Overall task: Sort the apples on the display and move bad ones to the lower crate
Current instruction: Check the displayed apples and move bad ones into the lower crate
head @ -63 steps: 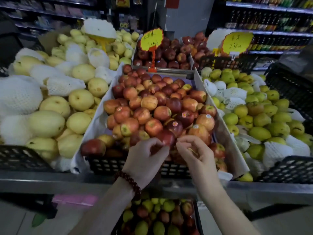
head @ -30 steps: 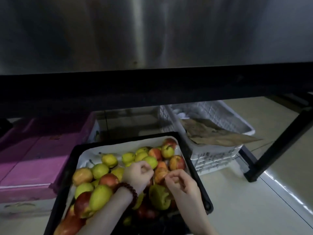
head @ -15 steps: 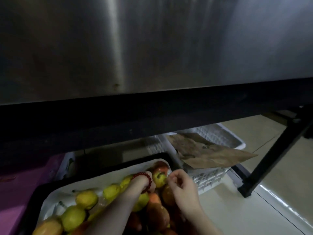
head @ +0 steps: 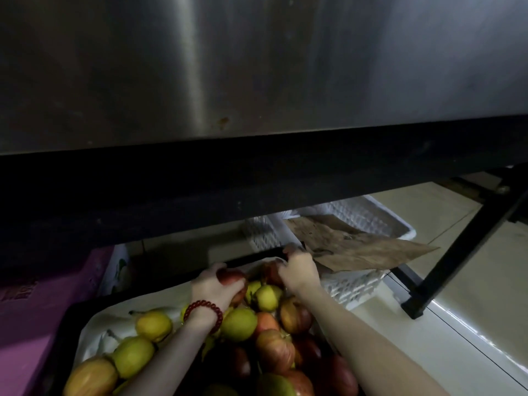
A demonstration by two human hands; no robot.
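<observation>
The lower crate (head: 61, 327) is black, lined with white paper, and holds several red apples and yellow-green fruits under the display stand. My left hand (head: 213, 284), with a red bead bracelet on the wrist, is shut on a red apple (head: 233, 277) at the crate's far end. My right hand (head: 298, 270) reaches to the far right corner, its fingers curled over another red apple (head: 270, 272) by the crate's rim. The display apples above are out of view.
The steel front of the display stand (head: 257, 67) fills the upper view, with a dark beam below it. A white plastic basket (head: 357, 281) with brown cardboard (head: 357, 247) stands right of the crate. A purple box (head: 25, 324) is at left. A black stand leg (head: 457, 252) slants at right.
I went from the display down to the lower crate. In the last half second both hands pushed farther to the crate's back, and a red apple shows in my left hand.
</observation>
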